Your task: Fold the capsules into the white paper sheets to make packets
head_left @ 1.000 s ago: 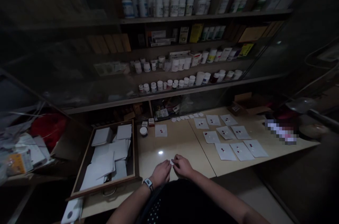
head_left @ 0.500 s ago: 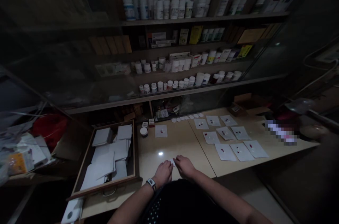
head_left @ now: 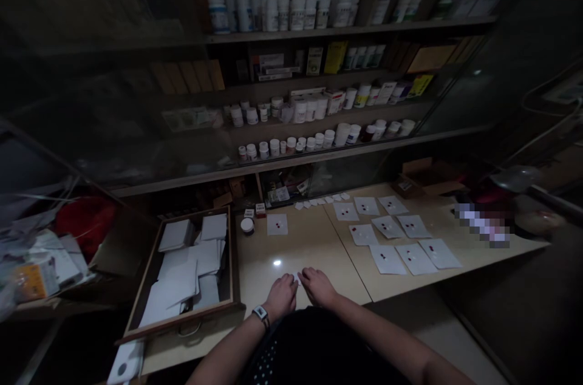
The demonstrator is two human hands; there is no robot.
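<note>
Apparently at the folding step with a small white paper (head_left: 296, 280)

At the far left of the counter (head_left: 255, 257), a wooden drawer (head_left: 234, 263) stands open with stacks of white sheets (head_left: 175, 279) inside. Just right of it are a white-lidded jar (head_left: 246, 226) and two small boxes (head_left: 260, 210), then a single square sheet (head_left: 282, 231) with dark red and white pills on it. Nearer the body, the left hand (head_left: 282, 295), a watch (head_left: 261, 314) on its wrist, has its fingers bent and drawn together, their tips at the left side of the small paper; whether they pinch or only press it, I cannot tell. The paper lies between the hands, low at the counter's near side and partly covered. The right hand (head_left: 317, 286) curls in from the other side, fingertips at the paper's right edge, its exact grip hidden too. The next move probably calls for steady edges and a firm crease, with nothing spilling. Behind, small folded packets (head_left: 314, 202) form a row; further right, nine open sheets (head_left: 423, 266) bear pills
</note>
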